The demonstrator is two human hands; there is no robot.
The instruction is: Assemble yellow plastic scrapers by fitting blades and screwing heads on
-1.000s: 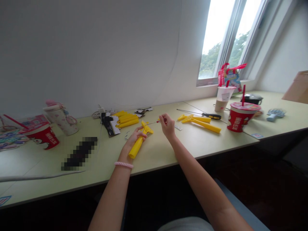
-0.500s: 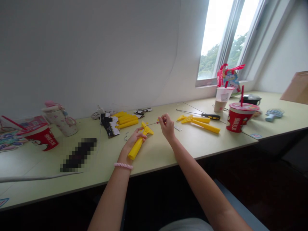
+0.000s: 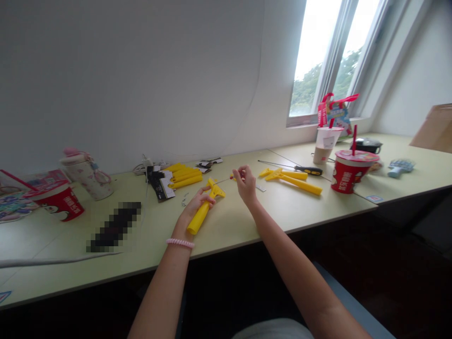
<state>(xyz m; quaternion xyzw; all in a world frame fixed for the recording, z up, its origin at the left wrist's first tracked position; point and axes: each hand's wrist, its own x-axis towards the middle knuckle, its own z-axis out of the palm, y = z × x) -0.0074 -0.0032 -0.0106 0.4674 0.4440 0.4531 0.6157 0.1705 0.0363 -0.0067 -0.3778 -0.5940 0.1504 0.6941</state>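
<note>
My left hand [image 3: 195,205] is closed around a yellow plastic scraper [image 3: 198,218], its flared head pointing away from me. My right hand [image 3: 246,185] pinches the red handle of a small screwdriver [image 3: 223,181]. The screwdriver's thin shaft reaches left to the scraper's head; whether its tip sits in a screw is too small to tell. Several small metal screws [image 3: 185,199] lie on the table just left of my left hand. A flat blade-like piece [image 3: 260,188] rests right of my right hand, beside two more yellow scrapers [image 3: 302,183].
A long screwdriver [image 3: 308,170] lies behind the scrapers. Several yellow handles [image 3: 187,178] and black-and-white packaging [image 3: 159,184] are at the back. Red cups [image 3: 348,176] stand at both sides, with a bottle [image 3: 88,176] at left. A cable [image 3: 52,262] crosses the left front.
The fingers of my right hand have loosened and shifted on the screwdriver's handle. My left hand and the scraper stay in nearly the same place.
</note>
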